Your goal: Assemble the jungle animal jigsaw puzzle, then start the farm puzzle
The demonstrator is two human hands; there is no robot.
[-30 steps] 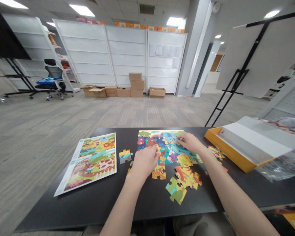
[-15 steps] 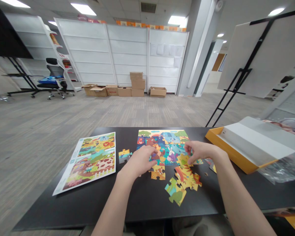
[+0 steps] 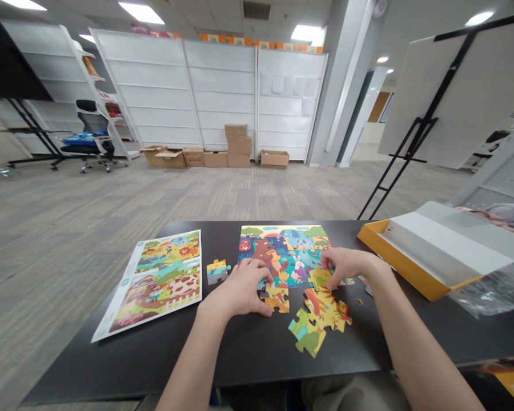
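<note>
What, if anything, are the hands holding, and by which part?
It cannot be told: the right hand is at the right edge of the yellow-green puzzle piece, the left hand beside the spotted orange piece.

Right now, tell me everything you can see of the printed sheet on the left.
The printed sheet looks like thin, smooth paper or card, with a white margin down its left. It bears two colour pictures: the upper has a lion, the lower a spotted cow behind a white fence. It lies face up, slanted, on the black table, its far-left corner seemingly past the edge. Neither hand touches it; a loose jigsaw piece lies to its right.
</note>
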